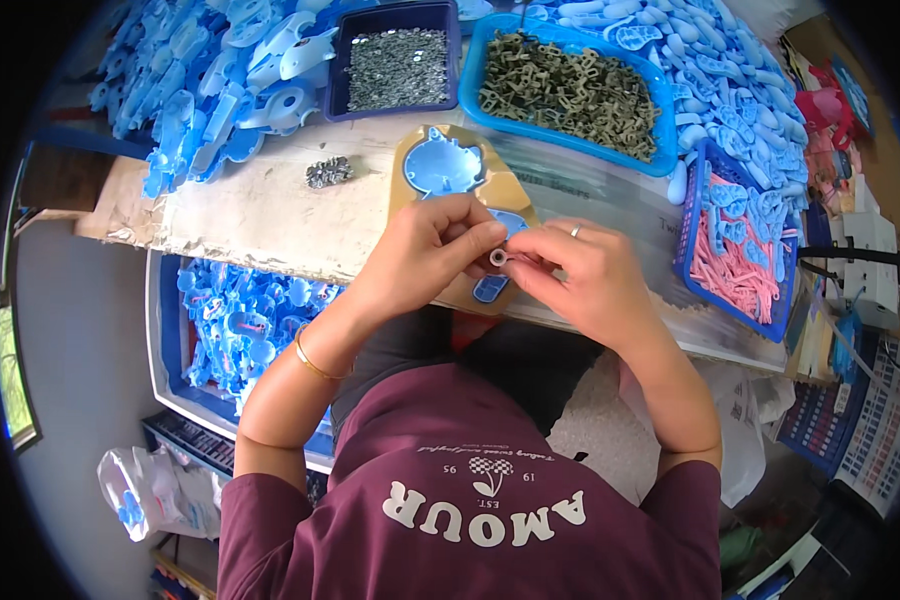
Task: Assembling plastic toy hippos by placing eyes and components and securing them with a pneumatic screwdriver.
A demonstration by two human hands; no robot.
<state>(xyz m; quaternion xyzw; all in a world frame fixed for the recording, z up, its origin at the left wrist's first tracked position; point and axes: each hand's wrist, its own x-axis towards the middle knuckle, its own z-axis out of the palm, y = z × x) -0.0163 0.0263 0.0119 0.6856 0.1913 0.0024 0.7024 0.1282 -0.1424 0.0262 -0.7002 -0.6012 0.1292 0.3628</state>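
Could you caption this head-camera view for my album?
Left hand and right hand meet at a small ring-like piece above a tan fixture holding blue plastic parts.

This was a small-parts workshop: blue plastic shells [195, 85] lay heaped at the far left of a worn workbench [260, 215], a dark tray [333, 85] and a bright blue tray [560, 144] held bulk metal pieces [395, 70], and blue parts [240, 310] filled a near-left crate [157, 345].
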